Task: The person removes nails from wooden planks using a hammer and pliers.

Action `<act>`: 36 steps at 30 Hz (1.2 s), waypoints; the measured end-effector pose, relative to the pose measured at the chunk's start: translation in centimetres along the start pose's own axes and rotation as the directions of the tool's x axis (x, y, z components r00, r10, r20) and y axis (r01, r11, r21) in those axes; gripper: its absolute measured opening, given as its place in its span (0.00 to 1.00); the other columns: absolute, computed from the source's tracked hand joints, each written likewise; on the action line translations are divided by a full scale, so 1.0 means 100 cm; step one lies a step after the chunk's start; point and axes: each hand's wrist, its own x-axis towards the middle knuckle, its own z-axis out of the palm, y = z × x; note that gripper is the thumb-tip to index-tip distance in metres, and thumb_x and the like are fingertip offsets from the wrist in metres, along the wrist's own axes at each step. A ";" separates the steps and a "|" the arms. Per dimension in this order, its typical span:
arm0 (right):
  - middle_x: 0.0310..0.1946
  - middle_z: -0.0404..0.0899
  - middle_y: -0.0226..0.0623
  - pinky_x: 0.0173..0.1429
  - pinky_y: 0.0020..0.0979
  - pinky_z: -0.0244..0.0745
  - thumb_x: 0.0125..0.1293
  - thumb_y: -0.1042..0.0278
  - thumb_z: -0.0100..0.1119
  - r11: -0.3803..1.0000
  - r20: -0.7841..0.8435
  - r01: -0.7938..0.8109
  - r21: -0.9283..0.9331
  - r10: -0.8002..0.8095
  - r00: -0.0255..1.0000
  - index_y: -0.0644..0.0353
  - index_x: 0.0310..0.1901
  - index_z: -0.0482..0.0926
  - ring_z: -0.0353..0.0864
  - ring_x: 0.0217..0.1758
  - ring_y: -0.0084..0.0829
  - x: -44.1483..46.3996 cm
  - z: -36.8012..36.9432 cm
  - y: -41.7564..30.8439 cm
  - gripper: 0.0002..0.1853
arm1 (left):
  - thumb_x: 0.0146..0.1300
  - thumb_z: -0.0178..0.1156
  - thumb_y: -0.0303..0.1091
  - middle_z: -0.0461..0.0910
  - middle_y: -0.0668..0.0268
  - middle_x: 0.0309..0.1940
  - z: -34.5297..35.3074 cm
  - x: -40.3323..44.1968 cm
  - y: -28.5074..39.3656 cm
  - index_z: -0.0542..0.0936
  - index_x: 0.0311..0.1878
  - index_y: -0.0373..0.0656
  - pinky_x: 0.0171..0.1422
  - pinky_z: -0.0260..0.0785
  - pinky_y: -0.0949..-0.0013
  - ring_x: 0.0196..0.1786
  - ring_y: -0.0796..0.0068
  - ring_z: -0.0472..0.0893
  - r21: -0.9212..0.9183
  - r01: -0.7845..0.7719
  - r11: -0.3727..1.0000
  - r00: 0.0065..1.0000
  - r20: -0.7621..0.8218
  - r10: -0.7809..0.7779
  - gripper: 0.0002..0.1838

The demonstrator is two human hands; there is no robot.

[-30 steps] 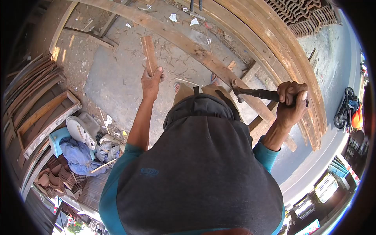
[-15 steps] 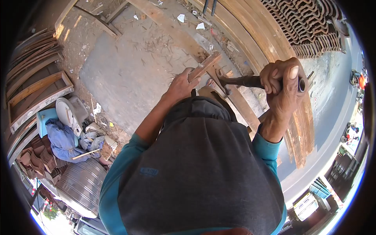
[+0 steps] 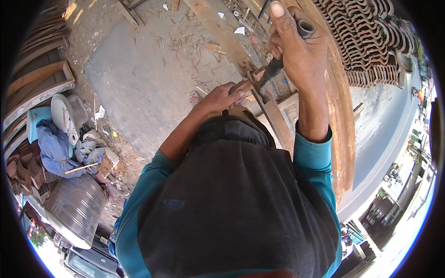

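My right hand is wrapped around the dark handle of a claw hammer, thumb up along the grip and the hollow handle end showing above the fist. The hammer's head is down against the wood, partly hidden by the handle. My left hand grips a short piece of wood just left of the hammer head. Under the head lies a long wooden plank, running toward my body.
Bent nails and scraps litter the grey floor panel. Long boards and stacked roof tiles stand at right, beside a road. At left are wooden frames, a blue cloth bundle and a metal drum.
My right hand has moved forward and up, swinging the hammer handle from sideways to pointing away from me. The short wood piece has tipped lower in my left hand. The view has shifted slightly.
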 end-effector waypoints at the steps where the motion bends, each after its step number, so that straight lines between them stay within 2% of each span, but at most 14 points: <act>1: 0.16 0.69 0.22 0.23 0.25 0.58 0.77 0.56 0.61 0.997 -0.024 -0.066 -0.026 0.065 0.998 0.56 0.25 0.75 0.64 0.19 0.16 0.003 0.006 -0.007 0.21 | 0.72 0.60 0.52 0.85 0.52 0.38 0.003 0.001 -0.005 0.77 0.58 0.38 0.53 0.76 0.54 0.45 0.51 0.85 0.103 -0.086 0.991 0.992 -0.082 0.095 0.26; 2: 0.16 0.67 0.21 0.24 0.25 0.57 0.76 0.57 0.63 0.982 -0.034 -0.038 -0.184 0.032 0.999 0.57 0.25 0.74 0.63 0.19 0.14 0.009 0.011 -0.018 0.21 | 0.72 0.60 0.52 0.85 0.52 0.38 0.006 0.001 -0.010 0.77 0.58 0.38 0.53 0.76 0.54 0.45 0.51 0.85 0.100 -0.088 0.991 0.992 -0.083 0.096 0.26; 4: 0.16 0.68 0.21 0.24 0.25 0.58 0.76 0.56 0.62 0.977 -0.044 -0.011 -0.211 0.002 0.999 0.57 0.25 0.75 0.64 0.19 0.15 0.018 0.017 -0.018 0.21 | 0.71 0.61 0.51 0.84 0.48 0.44 0.013 -0.006 -0.005 0.75 0.61 0.39 0.57 0.76 0.48 0.51 0.46 0.84 0.440 -0.102 0.892 0.943 -0.244 0.227 0.26; 7: 0.16 0.69 0.22 0.24 0.26 0.59 0.76 0.56 0.62 0.969 -0.057 0.029 -0.247 -0.045 0.997 0.58 0.25 0.76 0.65 0.19 0.15 0.031 0.020 -0.014 0.22 | 0.71 0.61 0.50 0.82 0.46 0.51 0.006 -0.020 0.020 0.74 0.63 0.41 0.60 0.74 0.44 0.57 0.42 0.81 0.490 0.029 0.871 0.955 -0.271 0.120 0.26; 14: 0.15 0.71 0.26 0.22 0.29 0.61 0.75 0.57 0.63 0.965 -0.069 -0.068 -0.252 0.052 0.996 0.60 0.25 0.76 0.68 0.17 0.19 0.043 0.032 -0.018 0.21 | 0.71 0.61 0.48 0.81 0.48 0.52 0.003 -0.016 0.000 0.75 0.62 0.44 0.61 0.74 0.46 0.56 0.43 0.82 0.492 -0.036 0.870 0.957 -0.233 0.172 0.24; 21: 0.15 0.71 0.26 0.22 0.28 0.63 0.76 0.57 0.62 0.944 -0.129 -0.036 -0.328 -0.007 0.992 0.57 0.25 0.74 0.69 0.16 0.20 0.059 0.031 0.010 0.21 | 0.71 0.61 0.45 0.81 0.50 0.51 0.006 -0.017 -0.002 0.75 0.62 0.45 0.58 0.75 0.47 0.54 0.44 0.82 0.501 -0.073 0.862 0.939 -0.257 0.229 0.22; 23: 0.16 0.62 0.26 0.25 0.23 0.59 0.73 0.52 0.67 0.997 -0.096 0.058 -0.042 -0.062 0.993 0.58 0.28 0.72 0.62 0.19 0.18 0.044 0.020 0.014 0.22 | 0.71 0.61 0.45 0.80 0.50 0.51 0.007 -0.018 -0.002 0.74 0.62 0.45 0.58 0.75 0.47 0.54 0.44 0.82 0.499 -0.066 0.864 0.937 -0.266 0.225 0.22; 25: 0.16 0.62 0.25 0.23 0.24 0.59 0.75 0.54 0.65 0.998 -0.226 0.044 0.046 -0.032 0.973 0.58 0.28 0.72 0.61 0.17 0.18 0.009 0.010 0.002 0.21 | 0.71 0.61 0.45 0.80 0.50 0.52 0.007 -0.020 0.002 0.74 0.61 0.45 0.57 0.75 0.46 0.55 0.44 0.82 0.497 -0.057 0.866 0.941 -0.262 0.213 0.21; 27: 0.15 0.63 0.26 0.21 0.25 0.57 0.76 0.56 0.63 0.945 -0.172 0.256 0.202 -0.223 0.959 0.59 0.28 0.72 0.61 0.16 0.18 -0.021 -0.016 0.011 0.20 | 0.71 0.60 0.45 0.81 0.50 0.51 0.005 -0.023 0.012 0.73 0.61 0.45 0.57 0.75 0.45 0.55 0.44 0.82 0.510 -0.020 0.860 0.952 -0.253 0.172 0.21; 28: 0.15 0.63 0.26 0.21 0.25 0.57 0.76 0.56 0.63 0.944 -0.164 0.255 0.207 -0.224 0.961 0.59 0.28 0.72 0.61 0.16 0.18 -0.022 -0.016 0.014 0.20 | 0.72 0.60 0.45 0.81 0.49 0.50 0.005 -0.023 0.015 0.73 0.61 0.44 0.56 0.75 0.44 0.54 0.43 0.82 0.531 0.007 0.847 0.962 -0.235 0.139 0.21; 30: 0.16 0.69 0.26 0.22 0.23 0.59 0.72 0.50 0.68 0.954 -0.155 0.252 0.163 -0.227 0.961 0.57 0.27 0.72 0.65 0.18 0.16 -0.028 -0.007 0.014 0.23 | 0.72 0.60 0.45 0.82 0.49 0.49 0.007 -0.019 0.008 0.72 0.61 0.45 0.56 0.75 0.44 0.54 0.43 0.83 0.535 0.015 0.845 0.970 -0.212 0.117 0.21; 32: 0.15 0.69 0.25 0.22 0.24 0.59 0.71 0.52 0.70 0.972 -0.062 0.182 0.151 -0.175 0.983 0.57 0.25 0.72 0.65 0.18 0.16 -0.015 0.004 0.004 0.23 | 0.72 0.60 0.44 0.82 0.48 0.47 0.002 -0.010 0.005 0.72 0.61 0.45 0.56 0.76 0.44 0.53 0.42 0.83 0.555 0.018 0.832 0.977 -0.188 0.104 0.21; 34: 0.14 0.69 0.24 0.23 0.23 0.60 0.71 0.54 0.70 0.986 -0.079 0.123 -0.112 -0.132 0.988 0.57 0.23 0.72 0.66 0.19 0.15 0.019 0.014 0.012 0.24 | 0.72 0.59 0.45 0.83 0.46 0.45 0.011 -0.009 0.002 0.71 0.61 0.44 0.55 0.76 0.44 0.51 0.41 0.84 0.607 0.051 0.793 0.970 -0.218 0.105 0.21; 36: 0.14 0.69 0.24 0.22 0.24 0.60 0.71 0.54 0.70 0.974 -0.168 0.136 -0.183 -0.167 0.972 0.57 0.23 0.73 0.67 0.19 0.15 0.012 0.008 0.009 0.23 | 0.72 0.59 0.44 0.83 0.46 0.45 0.014 -0.007 0.005 0.71 0.60 0.43 0.54 0.76 0.43 0.51 0.41 0.84 0.620 0.019 0.784 0.975 -0.185 0.123 0.20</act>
